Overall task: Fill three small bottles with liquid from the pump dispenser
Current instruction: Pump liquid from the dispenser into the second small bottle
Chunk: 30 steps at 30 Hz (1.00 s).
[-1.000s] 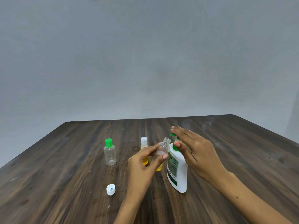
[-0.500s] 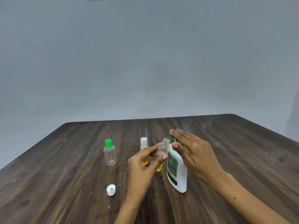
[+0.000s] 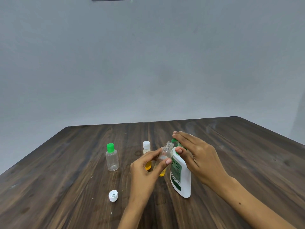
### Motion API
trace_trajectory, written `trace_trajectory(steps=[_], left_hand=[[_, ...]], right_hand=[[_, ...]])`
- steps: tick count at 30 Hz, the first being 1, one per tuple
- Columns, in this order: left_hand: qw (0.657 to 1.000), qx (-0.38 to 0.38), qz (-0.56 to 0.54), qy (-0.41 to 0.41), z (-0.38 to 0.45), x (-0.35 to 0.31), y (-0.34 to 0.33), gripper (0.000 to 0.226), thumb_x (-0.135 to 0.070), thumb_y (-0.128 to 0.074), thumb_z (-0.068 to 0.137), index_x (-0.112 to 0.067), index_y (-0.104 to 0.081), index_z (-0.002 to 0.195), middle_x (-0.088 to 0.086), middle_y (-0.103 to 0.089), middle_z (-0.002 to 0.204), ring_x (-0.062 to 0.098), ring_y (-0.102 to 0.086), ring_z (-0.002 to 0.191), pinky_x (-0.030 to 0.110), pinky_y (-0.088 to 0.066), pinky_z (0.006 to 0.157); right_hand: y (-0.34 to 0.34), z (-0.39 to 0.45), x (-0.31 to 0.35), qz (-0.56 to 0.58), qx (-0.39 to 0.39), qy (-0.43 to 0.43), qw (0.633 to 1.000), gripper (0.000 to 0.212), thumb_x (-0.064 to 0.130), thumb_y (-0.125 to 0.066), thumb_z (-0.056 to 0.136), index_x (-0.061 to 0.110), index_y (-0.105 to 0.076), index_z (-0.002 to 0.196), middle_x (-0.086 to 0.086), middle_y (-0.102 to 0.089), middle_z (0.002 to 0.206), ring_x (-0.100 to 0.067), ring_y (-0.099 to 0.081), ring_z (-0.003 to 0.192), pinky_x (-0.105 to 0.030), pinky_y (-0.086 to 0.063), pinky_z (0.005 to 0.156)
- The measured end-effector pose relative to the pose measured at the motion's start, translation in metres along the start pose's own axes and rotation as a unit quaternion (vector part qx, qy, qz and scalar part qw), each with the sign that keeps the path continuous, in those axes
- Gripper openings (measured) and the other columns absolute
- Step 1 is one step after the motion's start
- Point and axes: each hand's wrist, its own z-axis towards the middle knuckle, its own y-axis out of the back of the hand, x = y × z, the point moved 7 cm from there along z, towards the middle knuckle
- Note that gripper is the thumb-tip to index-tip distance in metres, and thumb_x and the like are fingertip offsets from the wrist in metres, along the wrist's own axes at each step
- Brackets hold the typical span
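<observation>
My left hand (image 3: 146, 169) pinches a small clear uncapped bottle (image 3: 166, 152) and holds it tilted with its mouth right by the green nozzle. The white pump dispenser (image 3: 180, 177) with a green label stands on the table. My right hand (image 3: 196, 154) lies over its green pump head (image 3: 175, 141), fingers straight, thumb against the neck. Behind my left hand stands a white-capped bottle (image 3: 146, 147) with yellow liquid, partly hidden. A clear bottle with a green cap (image 3: 112, 157) stands to the left.
A loose white cap (image 3: 113, 195) lies on the dark wooden table (image 3: 66, 179) near the front left. A bit of yellow (image 3: 162, 173) shows under my left fingers. The table's far edge meets a grey wall.
My right hand dipped slightly on the pump head half a second ago and is back up now. My left hand and the clear bottle have barely moved.
</observation>
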Motion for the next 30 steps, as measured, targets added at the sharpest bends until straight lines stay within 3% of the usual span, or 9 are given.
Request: trace_trajectory(steps=[8, 13, 24, 30], left_hand=[[1.0, 0.001, -0.002, -0.003, 0.0006, -0.0013, -0.0004, 0.033, -0.042, -0.077, 0.065, -0.04, -0.07, 0.097, -0.022, -0.073, 0.098, -0.004, -0.066, 0.098, 0.022, -0.05, 0.086], [1.0, -0.002, 0.004, -0.006, 0.0001, -0.0013, 0.0007, 0.032, -0.042, -0.078, 0.065, -0.042, -0.07, 0.096, -0.022, -0.073, 0.096, -0.002, -0.067, 0.098, 0.027, -0.052, 0.088], [1.0, -0.006, 0.007, -0.001, 0.0001, 0.0009, 0.0019, 0.035, -0.042, -0.078, 0.065, -0.037, -0.072, 0.1, -0.019, -0.074, 0.099, 0.0, -0.067, 0.099, 0.033, -0.054, 0.091], [1.0, 0.0, 0.004, 0.0, -0.0009, -0.0008, 0.0011, 0.033, -0.043, -0.077, 0.065, -0.041, -0.07, 0.097, -0.02, -0.074, 0.098, -0.001, -0.067, 0.098, 0.026, -0.053, 0.088]], right_hand=[[-0.0033, -0.0017, 0.0005, -0.022, 0.0, 0.013, 1.0, 0.066, 0.058, -0.021, 0.098, 0.014, -0.065, 0.119, 0.002, -0.063, 0.123, -0.015, -0.058, 0.115, -0.025, -0.043, 0.089], [0.0009, 0.0034, 0.003, -0.035, 0.001, 0.024, 0.999, 0.066, 0.058, -0.021, 0.098, 0.015, -0.065, 0.119, 0.003, -0.063, 0.124, -0.011, -0.055, 0.117, -0.021, -0.041, 0.09], [0.0023, 0.0058, 0.0014, -0.012, -0.003, 0.015, 1.0, 0.067, 0.059, -0.022, 0.097, 0.014, -0.066, 0.118, 0.002, -0.064, 0.121, -0.016, -0.059, 0.114, -0.028, -0.048, 0.086], [-0.0007, 0.0007, 0.0017, -0.018, -0.011, 0.011, 1.0, 0.067, 0.059, -0.021, 0.097, 0.013, -0.067, 0.115, 0.001, -0.066, 0.118, -0.016, -0.061, 0.111, -0.023, -0.045, 0.083]])
